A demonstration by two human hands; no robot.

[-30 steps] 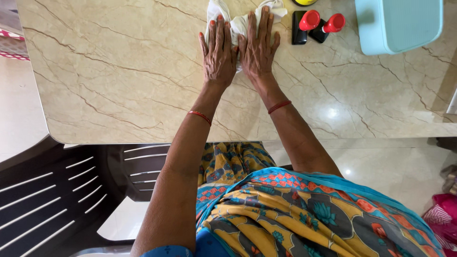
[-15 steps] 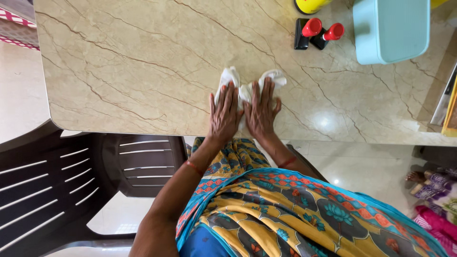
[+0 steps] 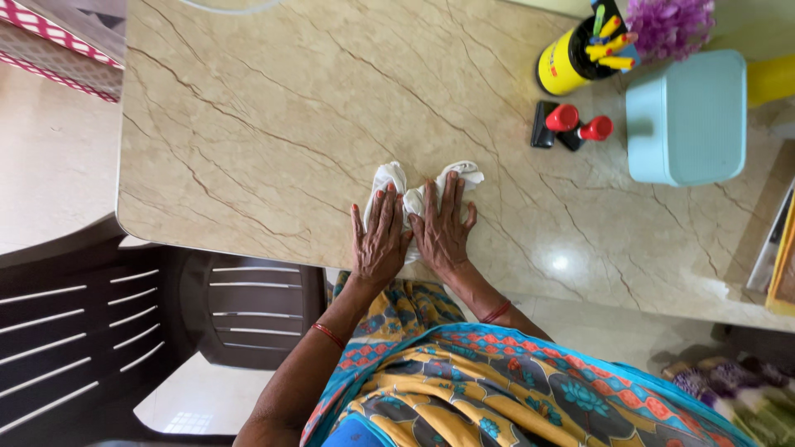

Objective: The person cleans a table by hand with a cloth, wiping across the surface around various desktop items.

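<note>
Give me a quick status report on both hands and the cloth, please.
Left hand and right hand flat, side by side, pressing the white cloth onto the marble table. Two red-topped stamps stand apart, to the right.

Home dining area: marble-look table (image 3: 248,124), dark plastic chairs (image 3: 91,331), yellow pen holder (image 3: 563,66), tiled floor (image 3: 50,157).

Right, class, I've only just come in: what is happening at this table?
A person presses both palms flat on a white cloth near the front edge of a beige marble-patterned table. The left hand and right hand lie side by side on it. Farther back stand a yellow pen holder, two red-capped stamps and a pale blue box. A dark chair is at the left.
</note>
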